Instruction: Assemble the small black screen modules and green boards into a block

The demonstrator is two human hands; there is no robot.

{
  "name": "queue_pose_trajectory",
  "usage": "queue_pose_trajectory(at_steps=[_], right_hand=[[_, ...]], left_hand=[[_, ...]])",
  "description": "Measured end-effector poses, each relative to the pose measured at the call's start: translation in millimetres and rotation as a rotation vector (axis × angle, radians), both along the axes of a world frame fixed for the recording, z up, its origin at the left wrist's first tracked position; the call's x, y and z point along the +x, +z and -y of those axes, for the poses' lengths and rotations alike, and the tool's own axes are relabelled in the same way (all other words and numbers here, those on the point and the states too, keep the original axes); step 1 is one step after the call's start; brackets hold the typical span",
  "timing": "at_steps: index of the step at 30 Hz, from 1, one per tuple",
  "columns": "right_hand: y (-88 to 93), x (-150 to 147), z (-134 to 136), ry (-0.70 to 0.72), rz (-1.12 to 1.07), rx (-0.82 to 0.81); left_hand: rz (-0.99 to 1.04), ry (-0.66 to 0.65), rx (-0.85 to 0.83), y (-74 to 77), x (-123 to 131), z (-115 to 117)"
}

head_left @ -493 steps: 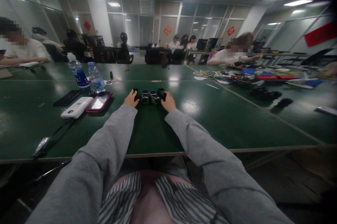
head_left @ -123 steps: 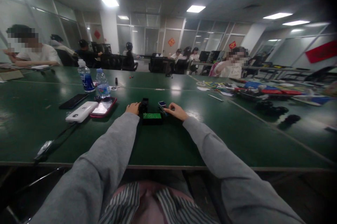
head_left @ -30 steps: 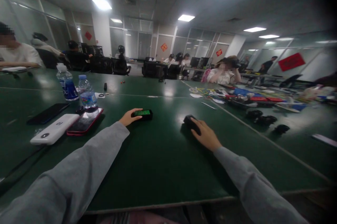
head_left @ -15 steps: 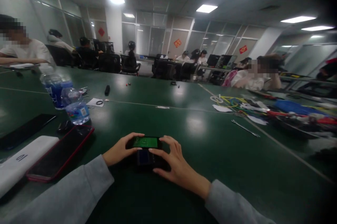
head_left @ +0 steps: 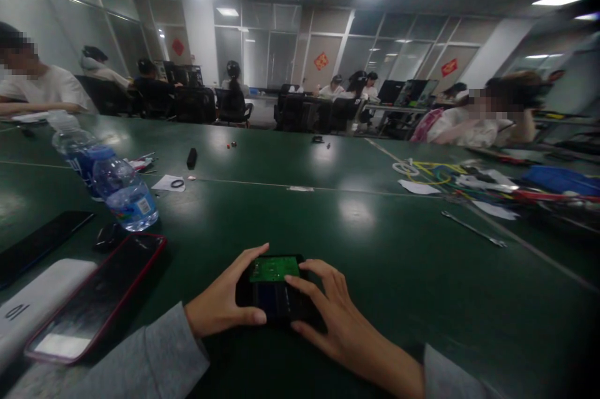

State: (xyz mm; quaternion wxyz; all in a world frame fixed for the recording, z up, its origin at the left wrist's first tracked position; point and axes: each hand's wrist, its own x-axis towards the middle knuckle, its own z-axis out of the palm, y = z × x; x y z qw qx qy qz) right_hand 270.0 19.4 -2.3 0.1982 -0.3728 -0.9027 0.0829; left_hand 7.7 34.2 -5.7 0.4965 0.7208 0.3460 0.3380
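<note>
A black handheld device (head_left: 293, 308) is between my hands, low in the middle of the view. Its upper part shows a green panel (head_left: 272, 268) that looks like a circuit board, and a dark bluish rectangle lies below it. My left hand (head_left: 229, 299) holds the left side, fingers at the top corner and thumb along the lower edge. On the other side, my right hand (head_left: 335, 311) grips the right end. One of its fingertips touches the green panel's lower right corner, and the thumb is at the lower right. Whether device and panel are one piece, I cannot tell.
To the left are two plastic bottles (head_left: 126, 192), a red-edged phone (head_left: 100, 292), a white box-like item (head_left: 42, 305) and a black slab (head_left: 44, 236). A wrench (head_left: 473, 228) and tangled cables (head_left: 435, 171) lie right on the green table (head_left: 398, 286). Several people sit beyond.
The green panel has tilted and come nearer to me, and the device shows larger. My left thumb has moved down from the panel's edge to the device's lower edge. The view has shifted slightly.
</note>
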Motion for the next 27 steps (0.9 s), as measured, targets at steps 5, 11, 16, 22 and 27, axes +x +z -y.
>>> queue_pose_trajectory(at_steps=[5, 11, 16, 22, 27], right_hand=[[0.7, -2, 2, 0.027, 0.031, 0.053], [8.1, 0, 4, 0.026, 0.022, 0.038], [12.0, 1, 9, 0.058, 0.029, 0.034], [15.2, 1, 8, 0.103, 0.066, -0.003], [17.0, 2, 5, 0.122, 0.071, -0.021]], left_hand=[[-0.079, 0.008, 0.054, 1.4, 1, 1], [-0.118, -0.003, 0.077, 4.9, 4, 3], [-0.147, 0.116, 0.157, 2.3, 3, 5], [-0.103, 0.38, 0.102, -1.8, 2, -1], [-0.003, 0.428, -0.073, -0.2, 6, -6]])
